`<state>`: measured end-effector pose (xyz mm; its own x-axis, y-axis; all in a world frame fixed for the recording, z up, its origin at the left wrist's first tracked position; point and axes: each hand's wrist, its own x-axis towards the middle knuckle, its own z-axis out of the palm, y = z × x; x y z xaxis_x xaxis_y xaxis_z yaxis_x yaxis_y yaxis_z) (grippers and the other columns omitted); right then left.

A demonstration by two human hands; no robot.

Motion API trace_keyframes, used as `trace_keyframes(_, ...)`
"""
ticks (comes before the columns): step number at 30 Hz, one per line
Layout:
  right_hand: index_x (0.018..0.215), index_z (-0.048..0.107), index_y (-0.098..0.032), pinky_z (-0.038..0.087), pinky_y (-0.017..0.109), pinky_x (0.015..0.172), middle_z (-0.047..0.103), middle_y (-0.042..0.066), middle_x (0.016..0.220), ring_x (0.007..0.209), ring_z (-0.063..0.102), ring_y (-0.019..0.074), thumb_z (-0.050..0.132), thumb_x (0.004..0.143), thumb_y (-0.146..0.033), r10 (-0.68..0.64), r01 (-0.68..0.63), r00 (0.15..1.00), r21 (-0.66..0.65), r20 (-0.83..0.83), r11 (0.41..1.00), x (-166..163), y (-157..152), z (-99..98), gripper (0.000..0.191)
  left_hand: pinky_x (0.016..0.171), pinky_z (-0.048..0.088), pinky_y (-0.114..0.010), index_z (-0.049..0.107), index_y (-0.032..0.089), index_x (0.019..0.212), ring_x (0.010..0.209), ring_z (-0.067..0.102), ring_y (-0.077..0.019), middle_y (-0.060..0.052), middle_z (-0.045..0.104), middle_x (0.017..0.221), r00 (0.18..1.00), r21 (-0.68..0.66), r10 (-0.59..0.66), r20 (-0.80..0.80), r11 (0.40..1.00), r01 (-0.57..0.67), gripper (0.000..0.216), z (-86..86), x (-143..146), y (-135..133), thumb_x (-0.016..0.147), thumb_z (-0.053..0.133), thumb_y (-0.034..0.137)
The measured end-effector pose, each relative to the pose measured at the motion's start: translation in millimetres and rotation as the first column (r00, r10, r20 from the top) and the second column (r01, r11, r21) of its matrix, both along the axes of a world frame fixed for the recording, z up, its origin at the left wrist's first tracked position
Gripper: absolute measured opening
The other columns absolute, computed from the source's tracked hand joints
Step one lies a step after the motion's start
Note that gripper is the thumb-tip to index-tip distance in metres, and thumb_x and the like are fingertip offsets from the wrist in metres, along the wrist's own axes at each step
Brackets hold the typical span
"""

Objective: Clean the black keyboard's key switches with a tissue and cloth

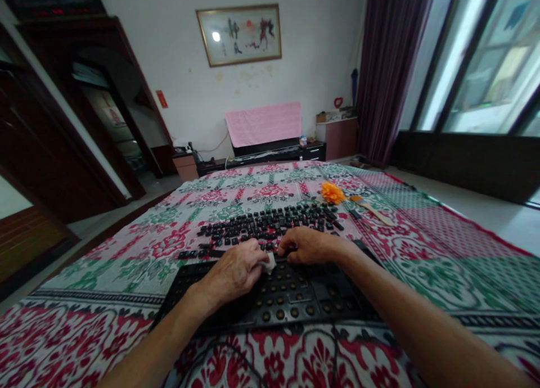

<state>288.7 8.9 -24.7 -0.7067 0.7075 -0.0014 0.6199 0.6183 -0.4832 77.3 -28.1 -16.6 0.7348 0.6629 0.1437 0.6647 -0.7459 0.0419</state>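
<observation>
The left hand (239,269) has its thumb and fingers pressed together, pinching a crumpled white wipe (269,263) against the black keyboard base (295,298). The right hand (307,245) rests near the base's far edge with its fingers bent and curled under; whether they pinch anything, I cannot tell. The keyboard base lies in front of the person, under both hands, its keycaps off and rows of round key seats exposed. Just beyond it, loose black keycaps (270,222) are spread in a broad, uneven patch, with a short row of them off to the left. To the right of the patch lie an orange, petalled fluffy thing (332,193) and a brush (377,212) with a pale handle. Everything sits on a red, green and white patterned cover (426,247). Across the room, a pink cloth (265,123) drapes over something on a low black cabinet (310,152), beneath a framed picture (240,35) on the white wall. A purple curtain (392,56) hangs at the right beside tall glass panes (489,67).
</observation>
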Motion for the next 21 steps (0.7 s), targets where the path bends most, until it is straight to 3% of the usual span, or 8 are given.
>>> trace_keyframes(4,0.084,0.062,-0.018,0.036,0.018,0.059,0.061,-0.002,0.073,0.066,0.053,0.0113,0.05,0.06,-0.013,-0.03,0.03,0.999,-0.012,-0.017,0.999,-0.4,1.0,-2.1,0.027,0.064,0.037,-0.024,0.054,0.019,0.083,0.074,0.045,-0.0134,-0.003,0.047,0.08,0.998,0.043,0.034,-0.05,0.999,-0.032,0.018,-2.7,7.8,-2.6,0.075,0.038,0.014)
trace_keyframes(9,0.081,0.062,-0.018,0.036,0.018,0.058,0.061,-0.002,0.072,0.066,0.052,0.0112,0.049,0.059,-0.013,-0.024,0.025,1.0,0.013,-0.017,1.0,0.1,0.0,-1.8,0.025,0.062,0.036,-0.024,0.056,0.022,0.085,0.07,0.046,-0.013,-0.001,0.048,0.078,0.991,-0.018,0.015,-0.13,1.0,-0.018,0.021,5.0,7.9,-8.4,0.073,0.041,0.016)
trace_keyframes(17,0.079,0.063,-0.017,0.035,0.018,0.057,0.062,-0.002,0.071,0.064,0.052,0.0106,0.048,0.059,-0.012,-0.022,0.022,1.0,0.001,-0.008,1.0,-1.8,-1.0,0.5,0.025,0.066,0.037,-0.023,0.055,0.019,0.086,0.074,0.047,-0.0122,-0.002,0.048,0.079,0.998,-0.006,0.013,0.054,1.0,-0.013,0.021,-4.9,10.2,-3.4,0.075,0.039,0.013)
trace_keyframes(21,0.078,0.063,-0.017,0.035,0.018,0.057,0.062,-0.002,0.07,0.063,0.052,0.0103,0.047,0.06,-0.012,0.004,-0.004,1.0,-0.014,-0.028,1.0,-0.6,1.0,-1.8,0.025,0.066,0.038,-0.024,0.053,0.019,0.089,0.076,0.045,-0.0129,-0.003,0.045,0.082,1.0,0.017,0.013,0.011,1.0,-0.013,0.022,-8.4,19.3,-5.4,0.079,0.035,0.014)
